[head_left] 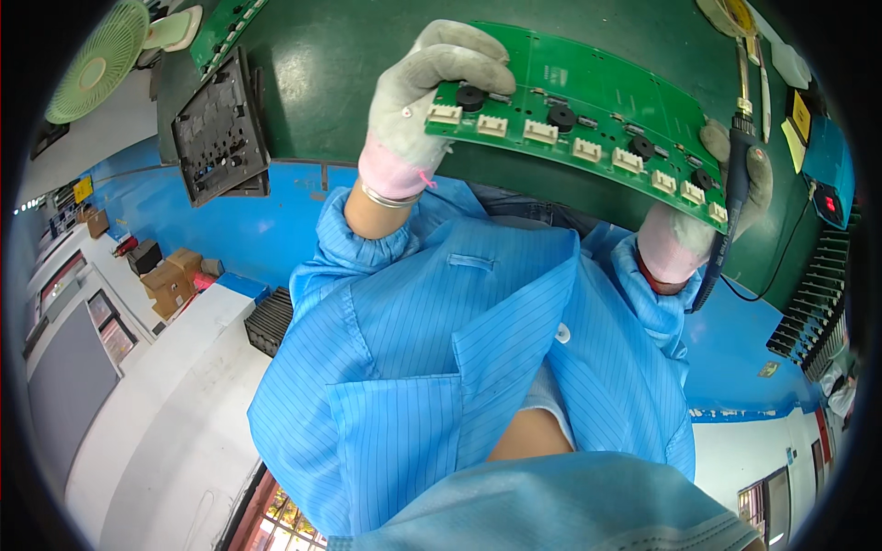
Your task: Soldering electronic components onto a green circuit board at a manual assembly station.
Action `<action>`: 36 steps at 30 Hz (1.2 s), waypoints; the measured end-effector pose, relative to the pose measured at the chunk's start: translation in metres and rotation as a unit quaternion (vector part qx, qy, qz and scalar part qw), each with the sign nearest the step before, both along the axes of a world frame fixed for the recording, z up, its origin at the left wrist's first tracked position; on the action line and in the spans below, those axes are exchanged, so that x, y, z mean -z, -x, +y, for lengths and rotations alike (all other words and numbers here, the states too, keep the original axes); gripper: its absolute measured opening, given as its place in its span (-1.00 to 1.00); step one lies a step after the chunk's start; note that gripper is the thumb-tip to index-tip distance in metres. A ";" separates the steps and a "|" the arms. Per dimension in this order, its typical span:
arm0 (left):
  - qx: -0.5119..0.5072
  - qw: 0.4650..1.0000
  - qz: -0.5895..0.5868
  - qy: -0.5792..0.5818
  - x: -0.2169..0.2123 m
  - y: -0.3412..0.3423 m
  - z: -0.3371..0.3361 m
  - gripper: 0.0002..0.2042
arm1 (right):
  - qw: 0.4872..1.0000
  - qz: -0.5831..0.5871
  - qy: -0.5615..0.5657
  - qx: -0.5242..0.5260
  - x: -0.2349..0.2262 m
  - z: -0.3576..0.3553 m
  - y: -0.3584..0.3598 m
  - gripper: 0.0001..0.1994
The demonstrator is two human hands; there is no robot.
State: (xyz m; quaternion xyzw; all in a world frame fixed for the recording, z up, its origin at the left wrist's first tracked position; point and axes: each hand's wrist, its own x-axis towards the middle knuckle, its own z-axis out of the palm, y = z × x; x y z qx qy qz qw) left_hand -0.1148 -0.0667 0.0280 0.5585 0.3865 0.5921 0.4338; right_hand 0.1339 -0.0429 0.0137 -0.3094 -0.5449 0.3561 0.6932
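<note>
A long green circuit board (588, 115) is held up at a tilt over the table. White connector sockets (540, 132) line its near edge, with round black parts (561, 117) behind them. My left hand (413, 106), in a pale glove with a pink cuff, is closed round the board's left end. At the right end, my gloved right hand (675, 239) grips the board and also a soldering iron (738, 170). The iron's dark handle lies between the fingers, and its metal tip points away from me. Part of the right hand is hidden behind the board and iron.
On the green table (358, 64), black trays (220, 133), another circuit board (220, 37) and a green basket (99, 64) are at left. A blue soldering station (829, 170) with a cord and a black slotted rack (813, 298) stand at right.
</note>
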 end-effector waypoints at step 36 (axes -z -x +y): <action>0.056 0.983 -0.171 0.022 0.032 0.003 0.003 -0.79 | 1.000 -0.008 0.028 0.000 -0.006 -0.001 -0.006 -0.32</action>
